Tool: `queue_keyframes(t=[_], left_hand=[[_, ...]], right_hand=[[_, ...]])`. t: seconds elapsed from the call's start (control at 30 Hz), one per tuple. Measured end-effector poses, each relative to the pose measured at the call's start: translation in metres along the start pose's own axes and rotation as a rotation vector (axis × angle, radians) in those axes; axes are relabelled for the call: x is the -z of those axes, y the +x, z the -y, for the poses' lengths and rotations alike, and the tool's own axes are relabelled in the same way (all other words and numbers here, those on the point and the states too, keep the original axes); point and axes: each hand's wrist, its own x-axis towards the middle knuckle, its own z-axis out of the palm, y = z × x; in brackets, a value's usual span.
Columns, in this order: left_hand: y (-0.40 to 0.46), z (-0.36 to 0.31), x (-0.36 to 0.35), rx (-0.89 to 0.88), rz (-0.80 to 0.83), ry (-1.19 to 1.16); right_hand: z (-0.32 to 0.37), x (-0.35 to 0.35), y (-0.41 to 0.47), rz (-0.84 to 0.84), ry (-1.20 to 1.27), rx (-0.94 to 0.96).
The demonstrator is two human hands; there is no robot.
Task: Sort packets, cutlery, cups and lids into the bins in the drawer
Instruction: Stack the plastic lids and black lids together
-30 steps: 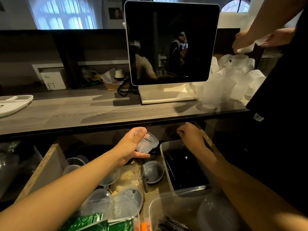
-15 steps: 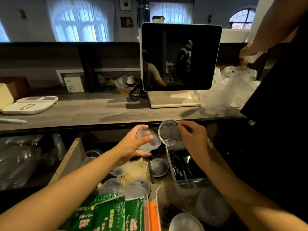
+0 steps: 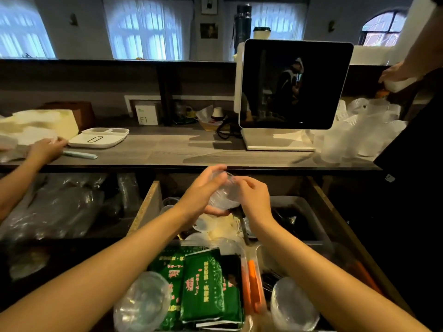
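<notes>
Over the open wooden drawer (image 3: 146,209), my left hand (image 3: 203,190) and my right hand (image 3: 254,200) meet around small clear plastic cups (image 3: 224,195). Both hands grip the cups, which look pushed one into the other; the exact number is hard to tell. Below them lie more clear cups and lids (image 3: 211,226). A grey bin (image 3: 309,212) on the drawer's right holds black cutlery. Green packets (image 3: 203,286) fill a clear bin near me, with clear lids (image 3: 141,303) beside them and orange items (image 3: 254,286) to their right.
A grey counter (image 3: 167,149) runs above the drawer with a white-framed screen (image 3: 292,85), a white scale (image 3: 98,137) and a heap of clear cups (image 3: 359,133). Another person's hand (image 3: 45,149) rests at the left; a person in black (image 3: 412,164) stands at the right.
My two hands came together from holding one cup each apart; the cups now sit joined between them. The view tilted up and a person's hand appeared at the left.
</notes>
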Motion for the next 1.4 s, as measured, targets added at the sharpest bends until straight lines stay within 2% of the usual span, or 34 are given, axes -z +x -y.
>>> queue_keyframes(t=[0.07, 0.17, 0.2, 0.33, 0.47, 0.53, 0.63, 0.7, 0.8, 0.9, 1.07, 1.13, 1.27, 1.4], left_hand=[[-0.004, -0.008, 0.010, -0.020, -0.050, -0.031], [0.003, -0.025, 0.037, -0.046, -0.037, -0.007], [0.008, -0.026, 0.045, -0.072, -0.032, 0.006], [-0.006, -0.002, 0.045, -0.110, -0.231, 0.000], [-0.003, 0.014, 0.081, -0.079, -0.363, -0.042], [0.002, 0.023, 0.109, -0.054, -0.451, -0.104], [0.001, 0.040, 0.136, -0.058, -0.534, -0.117], [0.001, 0.047, 0.146, -0.103, -0.553, -0.072], [0.005, 0.064, 0.153, -0.215, -0.548, -0.014], [0.009, 0.076, 0.161, -0.287, -0.618, -0.019], [0.008, 0.080, 0.162, -0.192, -0.646, -0.116], [0.008, 0.079, 0.161, -0.212, -0.647, -0.089], [0.010, 0.079, 0.161, -0.232, -0.643, -0.038], [0.007, 0.078, 0.160, -0.222, -0.619, -0.042]], right_hand=[[0.006, -0.015, -0.003, 0.055, 0.074, -0.143], [0.007, -0.038, 0.001, 0.118, 0.149, -0.385], [0.006, -0.046, 0.003, 0.133, 0.135, -0.410], [0.000, -0.071, 0.012, 0.185, 0.138, -0.430], [-0.016, -0.074, 0.024, 0.499, 0.104, -0.481], [-0.033, -0.071, 0.042, 0.471, 0.025, -0.509], [-0.060, -0.072, 0.067, 0.342, -0.105, -0.494], [-0.076, -0.078, 0.077, 0.317, -0.223, -0.453], [-0.094, -0.095, 0.091, 0.319, -0.451, -0.288], [-0.100, -0.115, 0.102, 0.382, -0.599, -0.090], [-0.112, -0.157, 0.116, 0.552, -0.713, -0.010], [-0.121, -0.169, 0.117, 0.572, -0.777, 0.000], [-0.134, -0.169, 0.113, 0.502, -0.817, 0.066], [-0.118, -0.147, 0.106, 0.367, -0.808, 0.144]])
